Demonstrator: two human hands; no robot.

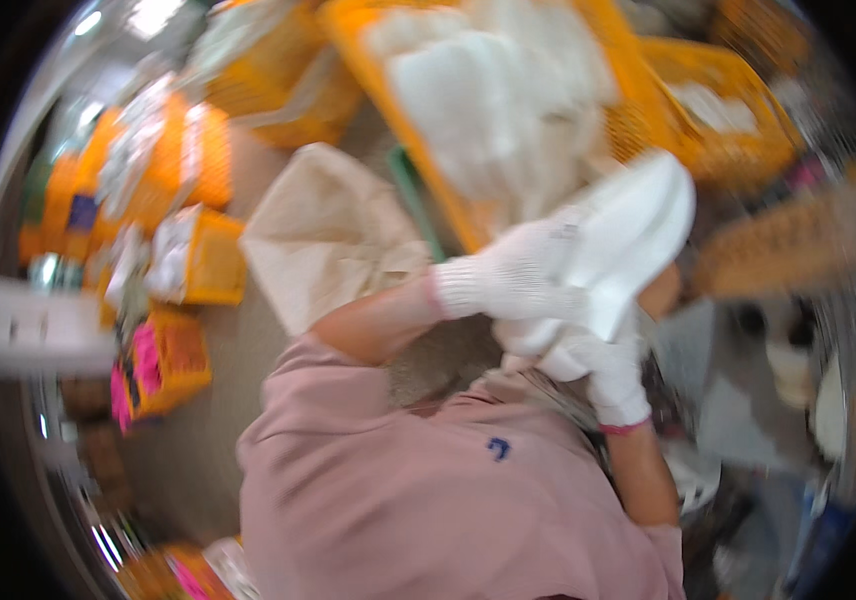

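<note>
Both my hands wear white knitted gloves with pink cuff edges. My left hand (523, 270) is closed over white socks (643, 225), which lie flat together with their rounded ends pointing up and right. Lower down, my right hand (610, 375) grips the same socks near their other end, close to my lap. Some of the fingers are blurred and partly hidden by the white cloth. Just beyond the socks, a yellow crate (403, 95) holds a heap of white sock-like pieces (508, 100).
A cream cloth sack (323, 235) stands open left of my left arm. More yellow crates with white goods (198, 260) stand along the left, one holding pink pieces (148, 360). Another yellow crate (748, 140) is at the far right, above a brown cardboard box (793, 240).
</note>
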